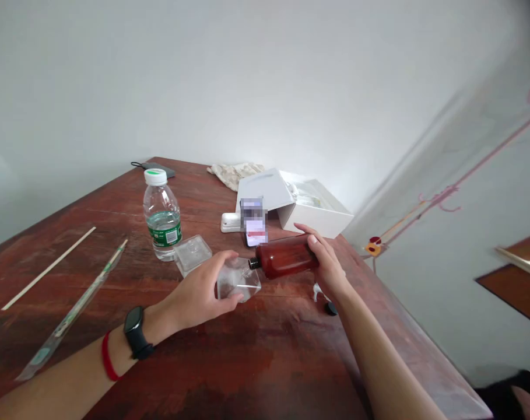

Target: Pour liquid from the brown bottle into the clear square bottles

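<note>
**A:** Here we go, the left hand (195, 290) is wrapped over a small clear square plastic container (239, 281), holding it just off the edge of the frame's centre, above the table (256, 367)!

**B:** And the right hand (325, 262) has a firm grip on an amber bottle (285, 256), tilted over almost on its side, the black neck (254, 263) right at the container's corner. Touching? I can't tell from here.

**A:** No cap on that bottle! A black cap (331, 309) sits on the table just below the right hand, beside a small white piece (318, 290).

**B:** Look left of the action: a clear square piece (192, 255) lies next to a water bottle (162, 214) with a green label.

**A:** Further out, a thin wooden stick (48, 268) and a long item in a clear plastic sleeve (72, 309).

**B:** Behind them, an open white box (311, 204), a crumpled cloth (235, 175), and a blurred phone (253, 224) propped at its front!
</note>
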A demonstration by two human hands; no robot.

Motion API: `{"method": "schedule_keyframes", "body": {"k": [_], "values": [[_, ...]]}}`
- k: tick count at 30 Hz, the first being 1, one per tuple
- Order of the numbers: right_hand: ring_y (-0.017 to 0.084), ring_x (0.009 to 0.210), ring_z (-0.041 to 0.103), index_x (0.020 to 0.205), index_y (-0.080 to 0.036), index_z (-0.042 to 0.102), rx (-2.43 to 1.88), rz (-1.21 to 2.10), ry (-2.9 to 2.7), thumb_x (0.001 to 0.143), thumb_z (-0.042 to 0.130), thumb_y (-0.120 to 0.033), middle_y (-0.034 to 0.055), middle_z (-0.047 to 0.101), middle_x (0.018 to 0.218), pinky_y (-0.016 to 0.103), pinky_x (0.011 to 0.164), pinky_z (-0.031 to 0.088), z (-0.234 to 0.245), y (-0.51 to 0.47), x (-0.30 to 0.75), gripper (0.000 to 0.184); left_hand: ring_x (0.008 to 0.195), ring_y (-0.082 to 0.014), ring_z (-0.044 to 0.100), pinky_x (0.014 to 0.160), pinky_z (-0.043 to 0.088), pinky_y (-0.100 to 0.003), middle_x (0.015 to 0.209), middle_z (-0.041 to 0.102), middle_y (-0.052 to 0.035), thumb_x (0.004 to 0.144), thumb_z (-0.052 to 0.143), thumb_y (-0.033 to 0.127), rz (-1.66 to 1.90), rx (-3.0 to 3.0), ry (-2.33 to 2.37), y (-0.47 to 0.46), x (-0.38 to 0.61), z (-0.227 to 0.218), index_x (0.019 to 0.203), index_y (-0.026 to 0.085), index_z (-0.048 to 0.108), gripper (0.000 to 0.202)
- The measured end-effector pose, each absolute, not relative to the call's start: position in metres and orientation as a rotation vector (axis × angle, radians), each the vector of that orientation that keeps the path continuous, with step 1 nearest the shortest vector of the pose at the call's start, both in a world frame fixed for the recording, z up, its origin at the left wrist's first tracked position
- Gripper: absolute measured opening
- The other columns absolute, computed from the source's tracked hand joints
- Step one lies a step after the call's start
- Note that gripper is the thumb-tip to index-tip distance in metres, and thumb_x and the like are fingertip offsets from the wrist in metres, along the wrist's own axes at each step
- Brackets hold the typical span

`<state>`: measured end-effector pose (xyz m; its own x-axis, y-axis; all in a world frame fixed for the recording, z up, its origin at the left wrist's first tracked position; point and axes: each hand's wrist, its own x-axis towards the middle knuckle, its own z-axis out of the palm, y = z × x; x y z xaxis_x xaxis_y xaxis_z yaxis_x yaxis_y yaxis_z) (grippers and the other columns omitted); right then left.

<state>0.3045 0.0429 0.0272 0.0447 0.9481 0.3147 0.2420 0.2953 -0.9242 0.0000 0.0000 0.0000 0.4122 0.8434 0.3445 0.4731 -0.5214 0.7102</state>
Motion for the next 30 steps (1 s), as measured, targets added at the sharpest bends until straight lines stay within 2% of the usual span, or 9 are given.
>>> {"method": "schedule_keyframes", "body": {"k": [4, 8, 13, 16, 20, 30], "values": [[0.032, 0.112, 0.065, 0.135, -0.034, 0.071, -1.178, 0.793, -1.444, 0.091, 0.062, -0.068, 0.0034, 0.076, 0.115, 0.043, 0.096, 0.052, 0.027, 0.043, 0.303, 0.057, 0.126, -0.0340, 0.067, 0.111, 0.053, -0.051, 0.138, 0.068, -0.0133, 0.085, 0.077, 0.038, 0.961, 2.174, 1.130, 0.000, 0.001, 0.001, 0.142, 0.023, 0.047, 0.066], [0.031, 0.109, 0.064, 0.131, -0.035, 0.072, -1.174, 0.813, -1.438, 0.091, 0.062, -0.066, 0.0024, 0.074, 0.117, 0.042, 0.093, 0.051, 0.029, 0.041, 0.302, 0.052, 0.125, -0.0341, 0.068, 0.111, 0.054, -0.051, 0.137, 0.068, -0.0141, 0.086, 0.075, 0.037, 0.955, 2.171, 1.138, -0.001, 0.001, 0.003, 0.140, 0.022, 0.048, 0.063], [0.025, 0.089, 0.064, 0.123, -0.033, 0.069, -1.159, 0.874, -1.394, 0.091, 0.064, -0.064, 0.0013, 0.071, 0.100, 0.035, 0.076, 0.051, 0.034, 0.037, 0.297, 0.045, 0.125, -0.0332, 0.068, 0.111, 0.053, -0.050, 0.137, 0.068, -0.0139, 0.087, 0.075, 0.035, 0.927, 2.174, 1.148, -0.001, 0.002, 0.006, 0.140, 0.022, 0.047, 0.062], [0.021, 0.079, 0.059, 0.112, -0.031, 0.064, -1.157, 0.894, -1.353, 0.090, 0.066, -0.064, -0.0008, 0.067, 0.091, 0.032, 0.069, 0.048, 0.036, 0.035, 0.295, 0.040, 0.126, -0.0340, 0.067, 0.112, 0.053, -0.052, 0.137, 0.068, -0.0146, 0.087, 0.075, 0.036, 0.915, 2.176, 1.149, -0.001, 0.002, 0.006, 0.139, 0.022, 0.047, 0.062], [0.019, 0.075, 0.054, 0.099, -0.030, 0.058, -1.139, 0.884, -1.347, 0.090, 0.066, -0.064, -0.0027, 0.060, 0.085, 0.030, 0.068, 0.045, 0.036, 0.034, 0.294, 0.036, 0.125, -0.0341, 0.067, 0.111, 0.053, -0.052, 0.137, 0.068, -0.0146, 0.086, 0.076, 0.036, 0.916, 2.187, 1.137, 0.000, 0.001, 0.005, 0.140, 0.022, 0.046, 0.063], [0.018, 0.069, 0.048, 0.093, -0.029, 0.052, -1.182, 0.895, -1.315, 0.087, 0.067, -0.067, -0.0044, 0.053, 0.077, 0.029, 0.064, 0.041, 0.037, 0.033, 0.292, 0.042, 0.125, -0.0328, 0.067, 0.110, 0.054, -0.050, 0.138, 0.067, -0.0148, 0.088, 0.076, 0.036, 0.916, 2.206, 1.136, 0.000, 0.000, 0.003, 0.141, 0.021, 0.045, 0.063]]}}
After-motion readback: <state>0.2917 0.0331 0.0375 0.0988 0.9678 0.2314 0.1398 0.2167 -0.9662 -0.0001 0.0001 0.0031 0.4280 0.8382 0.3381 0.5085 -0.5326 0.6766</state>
